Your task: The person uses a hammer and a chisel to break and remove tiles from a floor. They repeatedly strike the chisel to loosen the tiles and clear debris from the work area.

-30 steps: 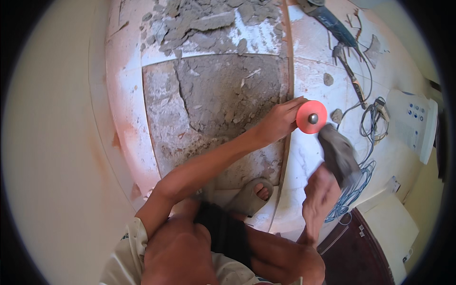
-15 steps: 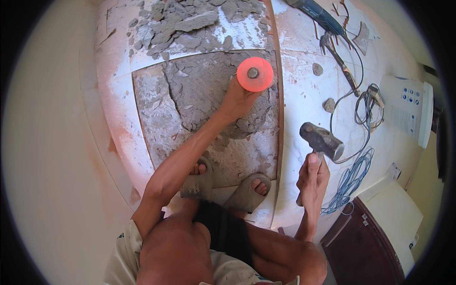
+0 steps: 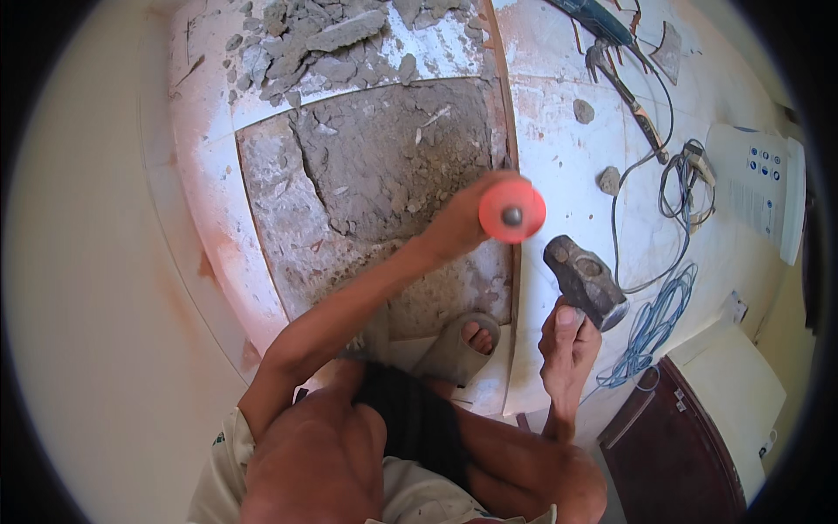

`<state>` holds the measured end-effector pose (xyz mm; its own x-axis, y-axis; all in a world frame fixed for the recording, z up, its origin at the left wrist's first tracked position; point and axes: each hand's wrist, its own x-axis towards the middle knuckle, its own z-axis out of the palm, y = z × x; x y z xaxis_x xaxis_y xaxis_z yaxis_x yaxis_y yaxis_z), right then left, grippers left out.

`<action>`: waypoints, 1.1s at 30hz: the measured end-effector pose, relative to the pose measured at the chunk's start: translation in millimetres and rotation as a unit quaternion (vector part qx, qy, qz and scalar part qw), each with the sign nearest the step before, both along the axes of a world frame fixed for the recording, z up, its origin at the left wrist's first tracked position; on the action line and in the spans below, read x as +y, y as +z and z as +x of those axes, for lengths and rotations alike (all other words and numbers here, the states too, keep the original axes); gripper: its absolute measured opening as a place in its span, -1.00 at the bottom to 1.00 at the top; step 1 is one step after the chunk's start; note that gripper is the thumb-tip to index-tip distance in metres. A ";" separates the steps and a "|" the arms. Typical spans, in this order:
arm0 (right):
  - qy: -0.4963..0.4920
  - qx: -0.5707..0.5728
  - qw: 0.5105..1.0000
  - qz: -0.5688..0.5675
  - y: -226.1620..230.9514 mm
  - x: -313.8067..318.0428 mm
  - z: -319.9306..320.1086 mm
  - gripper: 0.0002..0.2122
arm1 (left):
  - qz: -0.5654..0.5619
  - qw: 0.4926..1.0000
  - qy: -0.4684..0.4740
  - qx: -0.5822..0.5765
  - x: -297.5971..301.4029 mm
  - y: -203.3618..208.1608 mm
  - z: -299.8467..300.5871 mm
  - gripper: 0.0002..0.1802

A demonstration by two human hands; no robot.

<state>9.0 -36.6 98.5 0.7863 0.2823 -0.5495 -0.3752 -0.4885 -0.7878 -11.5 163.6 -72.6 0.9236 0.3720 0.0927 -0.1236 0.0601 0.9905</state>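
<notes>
The left hand [image 3: 467, 217] is clamping a guarded chisel [image 3: 527, 215], its round pinkish-orange guard facing up and the steel striking end showing in the middle. In this view the guard is overlapping the brown edge strip [image 3: 513, 293] along the right of the broken-out floor patch [image 3: 375, 157]; the chisel's tip is hiding beneath, so I can't tell what it's meeting.

Over on the right, the right hand [image 3: 569, 345] is gripping the club hammer [image 3: 587, 281] by its handle, just below the head. The two hands are staying apart, and a slim gap is showing between hammer head and guard.

Beyond the strip, white floor tiles [image 3: 554, 131] are giving the hammer side some room. A grey lump [image 3: 608, 181] is sitting there, while the claw hammer [image 3: 627, 100] and angle grinder [image 3: 598, 19] are lying farther up. The blue cable coil [image 3: 653, 332] is crowding closer, just right of the right hand. Rubble [image 3: 323, 48] is heaping beyond the patch's far edge.
</notes>
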 end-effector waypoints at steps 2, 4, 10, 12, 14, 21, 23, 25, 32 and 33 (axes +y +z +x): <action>0.017 -0.040 0.999 -0.005 -2.9 -2.2 -4.9 -0.64 | 0.091 0.995 -0.032 -0.017 -10.2 1.3 -1.8 -0.55; 0.017 -0.097 0.995 -0.024 -7.4 -17.0 -11.3 -0.77 | 0.157 0.987 -0.030 -0.030 -16.9 2.7 1.2 -0.53; 0.368 -0.204 0.874 -0.241 -10.7 -61.4 -6.4 -0.89 | 0.170 0.985 -0.011 -0.023 -19.5 14.9 20.3 -0.50; 0.141 -0.143 0.964 -0.176 -65.3 -68.5 -23.8 -0.90 | 0.155 0.987 -0.022 -0.023 -23.9 15.6 20.0 -0.49; 0.174 -0.153 0.964 -0.129 -52.4 -6.6 -6.3 -0.88 | 0.168 0.985 -0.020 -0.019 -20.7 6.4 13.0 -0.47; 0.448 -0.410 0.736 -0.299 -66.7 -121.1 -46.4 -0.71 | 0.197 0.979 -0.028 -0.053 -20.4 8.7 22.3 -0.49; 0.368 -0.332 0.835 -0.238 -66.9 -63.0 -20.4 -0.79 | 0.135 0.990 -0.023 -0.019 -16.6 11.0 18.7 -0.52; 0.106 -0.127 0.982 -0.095 -51.2 -5.5 -4.0 -0.72 | 0.112 0.993 -0.036 -0.015 -22.8 13.1 18.2 -0.52; 0.012 -0.097 0.995 -0.024 -9.2 10.7 0.7 -0.50 | 0.243 0.966 -0.084 -0.021 -10.7 7.7 26.7 -0.51; -0.018 -0.079 0.997 -0.012 -6.2 10.4 3.8 -0.52 | 0.227 0.969 -0.097 -0.010 -10.4 11.2 28.8 -0.52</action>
